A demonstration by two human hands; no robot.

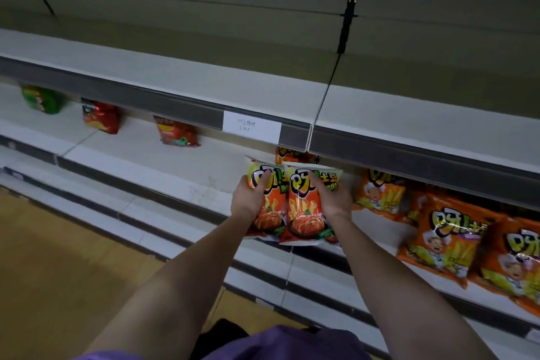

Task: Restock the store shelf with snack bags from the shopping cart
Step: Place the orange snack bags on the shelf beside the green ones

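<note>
Two orange-and-yellow snack bags stand side by side at the front of the lower shelf. My left hand grips the left snack bag and my right hand grips the right snack bag. Both bags are upright, their bottoms near the shelf's front edge. Behind them another orange bag shows partly under the upper shelf. The shopping cart is not in view.
Several orange snack bags stand to the right on the same shelf. Further left sit two red bags and a green bag. The upper shelf carries a white price label. Wooden floor lies lower left.
</note>
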